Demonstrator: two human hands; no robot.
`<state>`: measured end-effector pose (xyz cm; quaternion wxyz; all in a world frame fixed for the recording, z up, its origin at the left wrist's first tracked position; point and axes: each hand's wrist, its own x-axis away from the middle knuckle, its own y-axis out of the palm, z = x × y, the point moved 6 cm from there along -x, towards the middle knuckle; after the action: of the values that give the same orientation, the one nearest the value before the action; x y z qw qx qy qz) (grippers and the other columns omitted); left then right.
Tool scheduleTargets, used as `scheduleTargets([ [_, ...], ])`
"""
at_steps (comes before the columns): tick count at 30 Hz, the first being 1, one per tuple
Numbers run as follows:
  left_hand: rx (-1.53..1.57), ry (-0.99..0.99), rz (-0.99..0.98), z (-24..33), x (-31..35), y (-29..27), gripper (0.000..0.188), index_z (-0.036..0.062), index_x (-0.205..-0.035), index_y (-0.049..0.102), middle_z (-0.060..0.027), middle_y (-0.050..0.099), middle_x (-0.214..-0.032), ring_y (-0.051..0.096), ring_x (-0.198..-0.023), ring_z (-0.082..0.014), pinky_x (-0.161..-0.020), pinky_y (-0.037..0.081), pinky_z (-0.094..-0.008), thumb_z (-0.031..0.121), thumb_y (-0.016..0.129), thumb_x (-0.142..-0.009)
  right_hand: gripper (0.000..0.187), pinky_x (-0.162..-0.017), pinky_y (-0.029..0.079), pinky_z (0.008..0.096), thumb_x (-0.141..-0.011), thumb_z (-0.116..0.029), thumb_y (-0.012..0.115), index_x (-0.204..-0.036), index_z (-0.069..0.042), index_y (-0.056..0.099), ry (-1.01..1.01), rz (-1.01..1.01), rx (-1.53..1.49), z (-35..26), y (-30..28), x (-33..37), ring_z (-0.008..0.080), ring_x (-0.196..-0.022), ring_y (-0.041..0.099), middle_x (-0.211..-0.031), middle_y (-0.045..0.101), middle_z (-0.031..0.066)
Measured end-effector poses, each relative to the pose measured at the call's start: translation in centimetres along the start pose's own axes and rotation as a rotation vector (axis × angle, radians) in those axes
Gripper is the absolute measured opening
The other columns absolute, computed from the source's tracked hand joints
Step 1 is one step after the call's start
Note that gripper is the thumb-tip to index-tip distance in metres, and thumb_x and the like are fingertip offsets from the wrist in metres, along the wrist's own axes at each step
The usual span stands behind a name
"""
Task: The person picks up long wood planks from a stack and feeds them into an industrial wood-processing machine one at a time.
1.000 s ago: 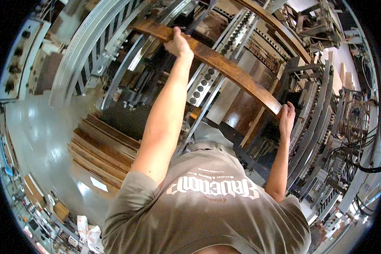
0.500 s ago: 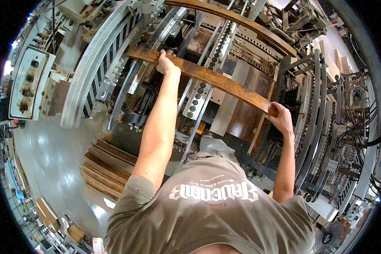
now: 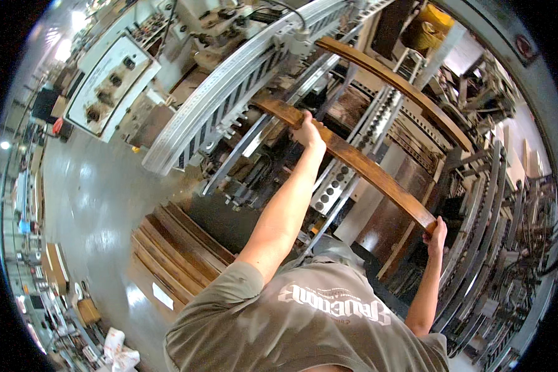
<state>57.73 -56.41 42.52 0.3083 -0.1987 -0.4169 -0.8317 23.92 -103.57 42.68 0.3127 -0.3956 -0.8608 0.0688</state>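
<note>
A long brown wooden plank (image 3: 372, 173) lies slantwise across the machine in front of me, held in both hands. My left hand (image 3: 308, 134) grips it toward its far left part, thumb on top and the other fingers partly hidden. At the near right end, my right hand (image 3: 437, 234) is closed around the plank's tip. A second wooden plank (image 3: 397, 80) rests farther off on the machine, roughly parallel to the first and apart from my hands. Beneath the held plank run a metal rail with round black rollers (image 3: 332, 186) and a flat metal plate (image 3: 378, 198).
A silver curved-looking guide beam (image 3: 211, 93) with striped side stands at the left. Several stacked brown boards (image 3: 173, 242) lie low beside me on the left. A control panel (image 3: 108, 84) is at the upper left. Chains and rails (image 3: 477, 229) line the right.
My view has turned to the left, so the machine and planks sit farther right. Both hands keep hold of the same plank.
</note>
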Motion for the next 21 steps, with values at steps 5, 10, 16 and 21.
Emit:
scheduleTargets([
  [5,-0.03,0.065,0.133,2.8,0.2,-1.1,0.068,-0.0027,-0.137,0.044,-0.0196,0.062,-0.12,0.066,-0.075,-0.0208,-0.061,0.057,-0.0325,0.029,0.08,-0.089,0.048,-0.039,0.043,0.0327,-0.105,-0.051,0.043,-0.1,-0.005,0.055,-0.056,0.037,0.078,-1.5,2.0,1.0,0.0202,-0.049,0.053,-0.075,0.057,0.0084],
  [10,-0.026,0.066,0.184,2.9,0.7,-0.7,0.043,-0.0006,-0.119,0.055,-0.0099,0.064,-0.093,0.059,-0.059,-0.0217,-0.051,0.053,-0.0354,0.023,0.077,-0.09,0.056,-0.043,0.048,0.0327,-0.103,-0.057,0.042,-0.119,-0.004,0.053,-0.226,-0.004,0.171,-0.3,0.5,-0.6,0.0211,-0.058,0.062,-0.082,0.062,0.0122],
  [16,-0.044,0.127,0.175,3.4,1.3,-0.5,0.043,-0.0005,-0.117,0.054,-0.0106,0.065,-0.094,0.06,-0.059,-0.0226,-0.052,0.055,-0.036,0.025,0.077,-0.091,0.067,-0.079,0.052,0.0567,-0.1,-0.059,0.047,-0.145,-0.01,0.041,-0.7,0.233,0.981,-4.7,-0.2,4.0,0.0515,-0.094,0.067,-0.104,0.07,0.0325],
  [21,0.036,0.1,0.066,2.3,-1.2,-1.4,0.032,0.0016,-0.108,0.058,-0.0086,0.064,-0.086,0.061,-0.06,-0.0234,-0.051,0.055,-0.0386,0.024,0.075,-0.093,0.052,-0.078,0.052,0.0565,-0.098,-0.05,0.05,-0.136,-0.013,0.048,-0.494,0.235,0.869,-6.6,1.6,6.3,0.0504,-0.091,0.069,-0.095,0.071,0.0307],
])
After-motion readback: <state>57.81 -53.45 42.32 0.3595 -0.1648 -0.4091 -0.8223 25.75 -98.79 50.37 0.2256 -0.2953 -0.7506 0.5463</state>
